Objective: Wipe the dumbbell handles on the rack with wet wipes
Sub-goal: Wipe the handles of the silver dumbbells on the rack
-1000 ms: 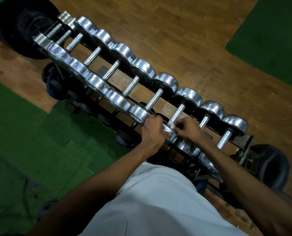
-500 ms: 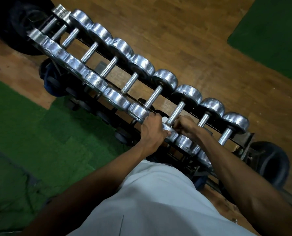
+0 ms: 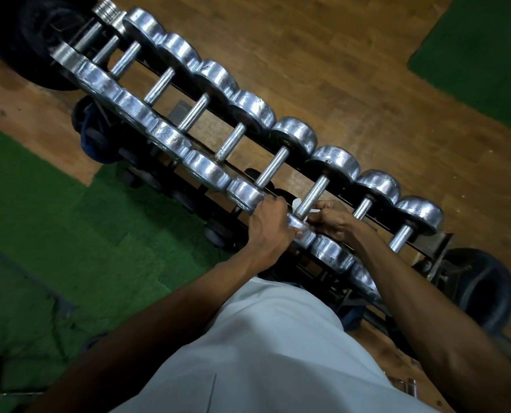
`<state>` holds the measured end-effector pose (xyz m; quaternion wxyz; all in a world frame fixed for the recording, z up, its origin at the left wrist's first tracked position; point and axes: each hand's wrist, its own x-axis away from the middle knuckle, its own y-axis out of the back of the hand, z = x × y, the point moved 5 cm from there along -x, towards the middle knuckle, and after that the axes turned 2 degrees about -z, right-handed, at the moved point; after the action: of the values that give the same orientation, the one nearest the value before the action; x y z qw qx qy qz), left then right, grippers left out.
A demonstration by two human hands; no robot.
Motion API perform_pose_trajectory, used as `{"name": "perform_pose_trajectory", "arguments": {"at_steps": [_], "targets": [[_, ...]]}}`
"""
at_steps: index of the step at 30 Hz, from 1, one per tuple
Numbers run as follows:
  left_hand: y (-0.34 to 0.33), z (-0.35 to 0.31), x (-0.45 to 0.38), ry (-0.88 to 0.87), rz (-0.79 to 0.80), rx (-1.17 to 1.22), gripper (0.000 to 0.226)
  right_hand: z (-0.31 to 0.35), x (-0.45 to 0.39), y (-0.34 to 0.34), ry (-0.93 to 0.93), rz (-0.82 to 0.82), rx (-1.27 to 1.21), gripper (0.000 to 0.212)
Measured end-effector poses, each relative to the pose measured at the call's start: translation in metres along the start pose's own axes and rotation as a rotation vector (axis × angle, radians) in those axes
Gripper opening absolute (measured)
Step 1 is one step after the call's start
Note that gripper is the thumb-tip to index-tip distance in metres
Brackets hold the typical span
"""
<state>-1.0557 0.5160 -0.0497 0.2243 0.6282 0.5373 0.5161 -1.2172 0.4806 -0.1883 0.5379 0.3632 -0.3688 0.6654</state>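
Several chrome dumbbells lie side by side on a black rack [image 3: 439, 242] that runs diagonally across the view. A white wet wipe [image 3: 300, 204] shows in small bits under the near end of one dumbbell's handle [image 3: 312, 195]. My left hand [image 3: 270, 223] grips the near head of that dumbbell, fingers curled over it. My right hand [image 3: 331, 220] sits just right of the handle's near end and holds the wipe there, its fingertips hidden.
Wooden floor [image 3: 337, 70] lies beyond the rack, with green mats at left [image 3: 54, 219] and top right [image 3: 480, 61]. Black weight plates lean at the rack's far left end [image 3: 15, 40] and at its right end [image 3: 483, 290]. Darker weights sit on lower shelves.
My right hand has slid down to the near end of the handle and now lies lower beside it. The view has shifted slightly; my left hand keeps its grip.
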Motion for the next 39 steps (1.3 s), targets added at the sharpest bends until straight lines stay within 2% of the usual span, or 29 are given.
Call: {"name": "perform_pose_trajectory", "arguments": {"at_steps": [3, 6, 11, 13, 16, 18, 20, 23, 27, 29, 32, 34, 37, 39], "targets": [[0.000, 0.000, 0.000, 0.000, 0.002, 0.008, 0.050, -0.001, -0.005, 0.004, -0.017, -0.051, -0.075, 0.040], [0.000, 0.000, 0.001, -0.002, 0.008, 0.019, 0.049, 0.008, -0.015, 0.013, -0.017, -0.172, -0.280, 0.043], [0.002, -0.001, 0.002, -0.011, 0.012, 0.020, 0.050, 0.026, -0.023, 0.016, -0.058, -0.342, -0.781, 0.021], [0.003, -0.001, 0.002, -0.005, 0.010, 0.013, 0.049, 0.029, -0.019, 0.014, -0.036, -0.386, -0.910, 0.023], [0.002, -0.001, 0.001, -0.007, 0.008, 0.010, 0.048, 0.026, -0.006, 0.009, 0.033, -0.459, -0.976, 0.018], [0.003, -0.002, 0.002, -0.005, 0.014, 0.020, 0.050, 0.025, 0.006, 0.008, 0.163, -0.571, -0.850, 0.015], [0.003, -0.001, 0.002, -0.003, 0.020, 0.026, 0.051, 0.027, 0.016, 0.013, 0.328, -0.707, -0.496, 0.017], [0.002, 0.000, 0.002, -0.010, 0.010, 0.031, 0.051, 0.029, 0.030, 0.017, 0.529, -0.709, -0.043, 0.015], [-0.001, 0.002, 0.001, 0.001, 0.002, 0.036, 0.051, 0.016, 0.052, -0.001, 0.559, -0.498, 0.247, 0.013], [-0.001, 0.002, 0.001, 0.002, -0.009, 0.047, 0.052, 0.012, 0.059, -0.016, 0.553, -0.468, 0.351, 0.014], [-0.001, 0.001, 0.002, 0.005, -0.018, 0.055, 0.050, 0.019, 0.062, -0.016, 0.610, -0.627, 0.382, 0.010], [-0.002, 0.001, 0.003, 0.003, -0.021, 0.046, 0.049, 0.035, 0.062, -0.010, 0.765, -0.752, 0.459, 0.006], [-0.002, 0.002, 0.004, 0.000, -0.025, 0.041, 0.049, 0.056, 0.056, -0.006, 0.928, -0.782, 0.659, 0.015], [-0.002, 0.003, 0.005, 0.002, -0.016, 0.039, 0.050, 0.055, 0.052, -0.007, 0.991, -0.756, 0.901, 0.028]]}}
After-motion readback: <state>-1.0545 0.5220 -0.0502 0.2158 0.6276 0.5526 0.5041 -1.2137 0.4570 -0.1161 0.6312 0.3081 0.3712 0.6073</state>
